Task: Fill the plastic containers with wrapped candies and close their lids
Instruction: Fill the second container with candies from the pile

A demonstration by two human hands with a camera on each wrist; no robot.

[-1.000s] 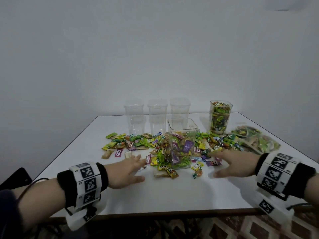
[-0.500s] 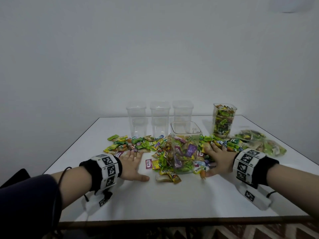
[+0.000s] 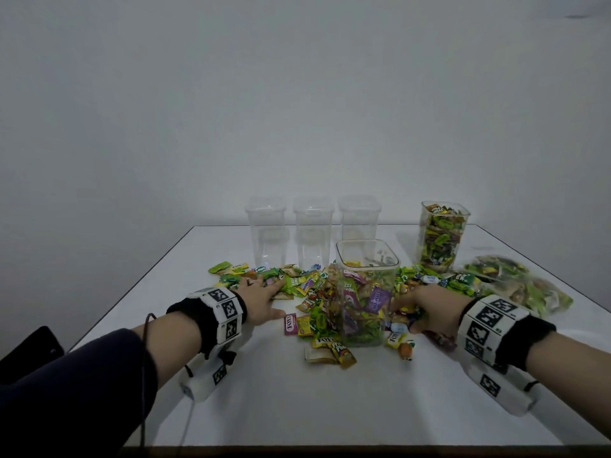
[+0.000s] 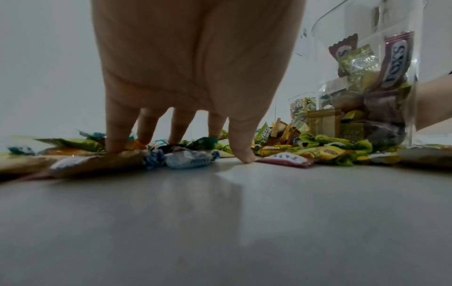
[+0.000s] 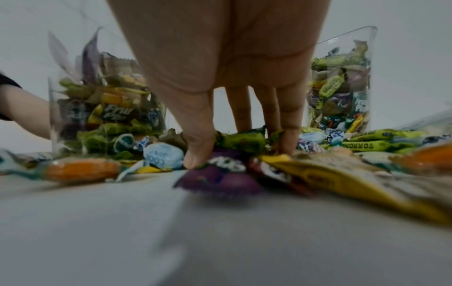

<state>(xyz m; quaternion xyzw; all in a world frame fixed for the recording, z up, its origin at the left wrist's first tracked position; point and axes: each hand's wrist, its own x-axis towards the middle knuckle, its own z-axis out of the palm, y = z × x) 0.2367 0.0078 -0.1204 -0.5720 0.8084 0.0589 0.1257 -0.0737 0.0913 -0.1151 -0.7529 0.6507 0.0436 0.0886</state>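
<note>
A: Reaching into the candy pile (image 3: 297,285) from both sides is what sets this moment apart from a second ago, when your hands hovered short of it over bare table (image 3: 330,408).

B: How do the hands lie?

A: Your left hand (image 3: 261,297) is spread, fingertips (image 4: 117,147) pressing on wrappers left of the half-filled container (image 3: 365,295), thumb tip on the table beside a pink Fox's candy (image 4: 285,160). Your right hand (image 3: 426,309) is also extended, fingers (image 5: 288,143) planted among wrappers and the thumb against a purple candy (image 5: 220,174). Neither hand has closed round anything yet.

B: And the containers?

A: The half-filled one stands open between your hands. A full container (image 3: 441,238) stands far right, lidless. Three empty containers (image 3: 312,233) wait in a row behind the pile. A bag of candies (image 3: 519,289) lies at the right edge.

B: The consequence for the task?

A: Judged from this, you are placed to gather two handfuls for the middle container. No lid is closed on either candy-holding container; whether the empty ones carry lids cannot be told.
</note>
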